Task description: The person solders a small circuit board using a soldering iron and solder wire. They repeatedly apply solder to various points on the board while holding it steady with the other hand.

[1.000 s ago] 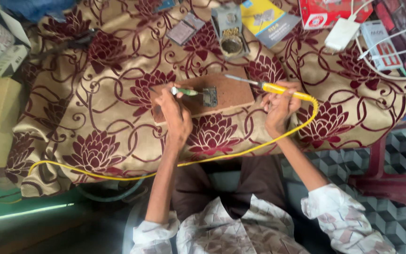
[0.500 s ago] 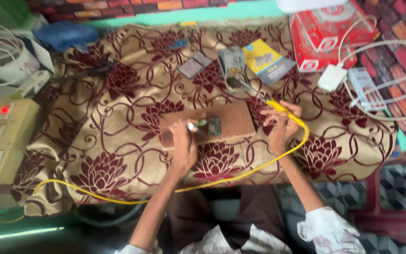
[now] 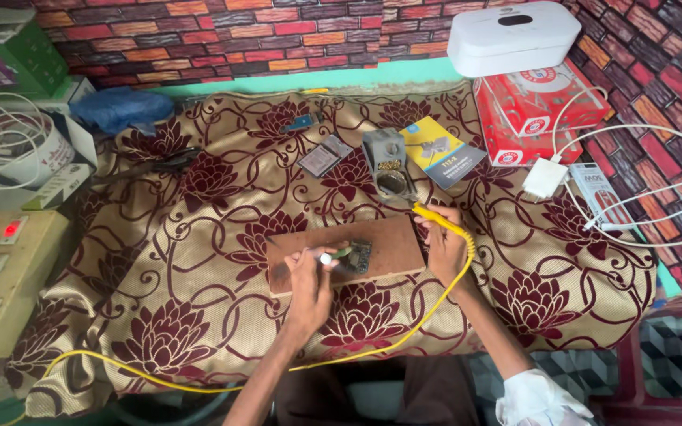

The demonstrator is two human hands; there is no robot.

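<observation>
Two hands working mid-frame: I'm pinching a thin solder wire in closed left hand fingers, bendy and light, at the small circuit board; right hand is wrapping shut around the yellow soldering iron handle, stiff, hot tip.

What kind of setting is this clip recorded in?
Probably a small home electronics repair bench: a yellow soldering iron in the right hand, a small circuit board on a wooden board, and a tip-cleaner stand.

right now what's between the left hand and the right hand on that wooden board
In the head view, a small dark circuit board lies on the wooden board between the left hand and the right hand.
</observation>
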